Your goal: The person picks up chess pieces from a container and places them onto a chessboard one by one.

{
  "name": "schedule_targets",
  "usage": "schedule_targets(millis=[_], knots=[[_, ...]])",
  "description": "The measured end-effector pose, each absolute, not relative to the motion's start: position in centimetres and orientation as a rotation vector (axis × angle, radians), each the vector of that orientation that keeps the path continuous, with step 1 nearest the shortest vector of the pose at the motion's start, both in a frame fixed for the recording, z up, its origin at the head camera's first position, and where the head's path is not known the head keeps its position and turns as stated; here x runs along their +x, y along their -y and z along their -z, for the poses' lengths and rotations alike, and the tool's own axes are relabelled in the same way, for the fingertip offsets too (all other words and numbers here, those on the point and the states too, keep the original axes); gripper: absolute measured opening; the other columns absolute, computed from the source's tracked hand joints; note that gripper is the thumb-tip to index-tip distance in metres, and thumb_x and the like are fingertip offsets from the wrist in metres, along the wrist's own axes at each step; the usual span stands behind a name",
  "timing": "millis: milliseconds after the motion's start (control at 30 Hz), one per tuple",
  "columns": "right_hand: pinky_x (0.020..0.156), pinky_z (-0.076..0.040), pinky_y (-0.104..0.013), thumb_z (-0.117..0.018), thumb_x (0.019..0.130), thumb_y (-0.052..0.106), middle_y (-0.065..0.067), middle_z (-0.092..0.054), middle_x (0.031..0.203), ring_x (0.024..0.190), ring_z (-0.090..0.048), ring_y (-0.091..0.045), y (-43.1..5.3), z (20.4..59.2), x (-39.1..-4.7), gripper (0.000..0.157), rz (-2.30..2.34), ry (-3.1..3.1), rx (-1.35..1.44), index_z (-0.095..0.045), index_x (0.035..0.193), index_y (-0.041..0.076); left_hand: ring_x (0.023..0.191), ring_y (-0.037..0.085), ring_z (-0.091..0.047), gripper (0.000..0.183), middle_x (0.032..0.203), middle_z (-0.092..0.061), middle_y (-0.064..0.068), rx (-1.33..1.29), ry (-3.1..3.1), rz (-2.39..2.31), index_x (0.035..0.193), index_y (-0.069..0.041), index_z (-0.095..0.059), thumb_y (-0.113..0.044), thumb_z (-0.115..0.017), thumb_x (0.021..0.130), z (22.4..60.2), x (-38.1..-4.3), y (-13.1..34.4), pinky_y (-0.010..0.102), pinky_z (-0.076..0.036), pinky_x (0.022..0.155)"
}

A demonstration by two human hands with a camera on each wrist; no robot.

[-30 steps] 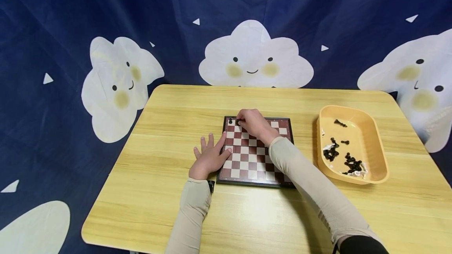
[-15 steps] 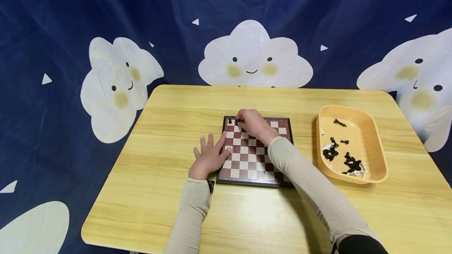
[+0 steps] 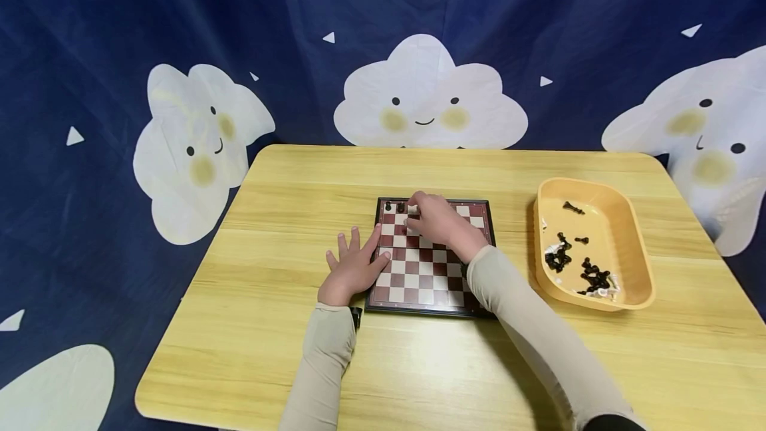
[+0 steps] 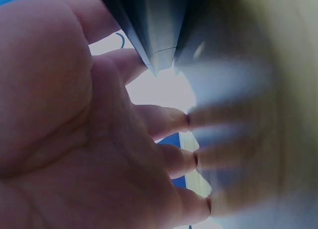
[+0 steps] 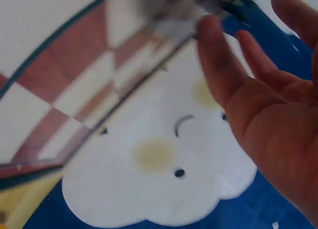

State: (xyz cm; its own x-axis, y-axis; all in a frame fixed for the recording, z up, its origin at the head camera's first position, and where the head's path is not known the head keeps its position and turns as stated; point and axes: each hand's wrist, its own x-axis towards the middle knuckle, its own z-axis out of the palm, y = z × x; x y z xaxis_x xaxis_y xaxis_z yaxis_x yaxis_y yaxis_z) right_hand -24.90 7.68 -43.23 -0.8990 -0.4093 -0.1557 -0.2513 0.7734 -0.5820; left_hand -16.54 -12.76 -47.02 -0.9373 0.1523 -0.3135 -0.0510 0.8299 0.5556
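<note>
A brown-and-white chessboard point(image 3: 413, 281) lies on the table. Two small black chess pieces stand at its far left corner: a pawn-like one point(image 3: 388, 206) and a wider one point(image 3: 401, 207) beside it. My right hand point(image 3: 443, 221) hovers just right of them, thumb and index finger apart, holding nothing that shows. In the right wrist view its fingers are extended past the board's edge. My left hand point(image 3: 353, 271) rests with spread fingers at the board's left edge, thumb and index finger touching it. The left wrist view shows the palm point(image 4: 74, 114) beside the board's dark side point(image 4: 154, 30).
To the right of the board stands an orange plastic bin point(image 3: 637, 251). Inside lie several black chess pieces point(image 3: 594, 276), some white ones point(image 3: 607, 292) and one tall black piece point(image 3: 572, 207). A dark blue curtain point(image 3: 299, 85) with clouds hangs behind the table point(image 3: 287, 178).
My right hand has let go of the second black piece and drawn back slightly right and toward me, its fingers spreading. The left hand has stayed at the board's edge.
</note>
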Motion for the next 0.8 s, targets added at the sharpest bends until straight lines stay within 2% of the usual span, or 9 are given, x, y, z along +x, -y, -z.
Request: schedule_targets(millis=[100, 167, 333, 433, 533, 667, 800], knots=[[0.098, -0.053, -0.049, -0.063, 0.104, 0.026, -0.021, -0.062, 0.137, 0.121, -0.062, -0.033, -8.5, 41.9, -23.3, 0.05, 0.836, -2.677, -0.522, -0.052, 0.145, 0.0, 0.154, 0.047, 0.017, 0.068, 0.172, 0.002, 0.023, 0.074, -2.659, -0.831, 0.168, -0.028, -0.018, -0.047, -0.045, 0.109, 47.1, -16.6, 12.8, 0.074, 0.01, 0.116], [0.1, -0.052, -0.05, -0.063, 0.104, 0.025, -0.02, -0.063, 0.136, 0.122, -0.062, -0.033, -9.4, 41.0, -22.2, 0.048, 0.848, -2.67, -0.587, -0.055, 0.142, -0.002, 0.154, 0.047, 0.017, 0.068, 0.172, 0.002, 0.023, 0.072, -2.658, -0.837, 0.168, -0.028, -0.018, -0.047, -0.045, 0.109, 47.1, -16.5, 12.8, 0.073, 0.011, 0.116], [0.089, -0.057, -0.043, -0.065, 0.102, 0.022, -0.012, -0.073, 0.113, 0.099, -0.068, -0.024, -12.4, 39.4, -19.5, 0.034, 0.859, -2.613, -0.784, -0.067, 0.126, -0.003, 0.154, 0.047, 0.017, 0.067, 0.172, 0.002, 0.023, 0.068, -2.66, -0.842, 0.168, -0.028, -0.019, -0.047, -0.046, 0.109, 47.0, -16.5, 12.8, 0.073, 0.011, 0.116], [0.083, -0.057, -0.039, -0.065, 0.103, 0.025, -0.008, -0.073, 0.112, 0.092, -0.068, -0.015, -15.0, 38.6, -18.1, 0.032, 0.867, -2.606, -0.798, -0.07, 0.123, 0.0, 0.154, 0.048, 0.017, 0.067, 0.171, 0.002, 0.024, 0.071, -2.655, -0.856, 0.168, -0.027, -0.02, -0.045, -0.046, 0.109, 46.9, -16.5, 12.8, 0.074, 0.011, 0.115], [0.079, -0.057, -0.038, -0.066, 0.103, 0.024, -0.005, -0.075, 0.106, 0.087, -0.068, -0.012, -17.9, 37.9, -17.3, 0.025, 0.911, -2.647, -0.754, -0.072, 0.117, 0.004, 0.154, 0.048, 0.017, 0.067, 0.171, 0.002, 0.024, 0.072, -2.652, -0.851, 0.168, -0.028, -0.019, -0.046, -0.046, 0.109, 47.0, -16.6, 12.7, 0.074, 0.011, 0.115], [0.071, -0.057, -0.034, -0.064, 0.105, 0.023, 0.0, -0.072, 0.085, 0.074, -0.067, -0.012, -22.0, 37.2, -17.1, 0.021, 0.961, -2.751, -0.635, -0.072, 0.11, 0.005, 0.154, 0.047, 0.017, 0.067, 0.172, 0.002, 0.022, 0.067, -2.662, -0.822, 0.168, -0.029, -0.018, -0.047, -0.045, 0.109, 47.1, -16.6, 12.8, 0.073, 0.011, 0.116], [0.062, -0.055, -0.029, -0.056, 0.109, 0.026, -0.004, -0.071, 0.083, 0.07, -0.068, -0.014, -26.2, 37.3, -17.2, 0.03, 0.954, -2.838, -0.424, -0.069, 0.111, 0.0, 0.154, 0.047, 0.017, 0.067, 0.172, 0.003, 0.022, 0.067, -2.657, -0.819, 0.168, -0.029, -0.018, -0.047, -0.045, 0.109, 47.3, -16.6, 12.8, 0.073, 0.011, 0.116]])
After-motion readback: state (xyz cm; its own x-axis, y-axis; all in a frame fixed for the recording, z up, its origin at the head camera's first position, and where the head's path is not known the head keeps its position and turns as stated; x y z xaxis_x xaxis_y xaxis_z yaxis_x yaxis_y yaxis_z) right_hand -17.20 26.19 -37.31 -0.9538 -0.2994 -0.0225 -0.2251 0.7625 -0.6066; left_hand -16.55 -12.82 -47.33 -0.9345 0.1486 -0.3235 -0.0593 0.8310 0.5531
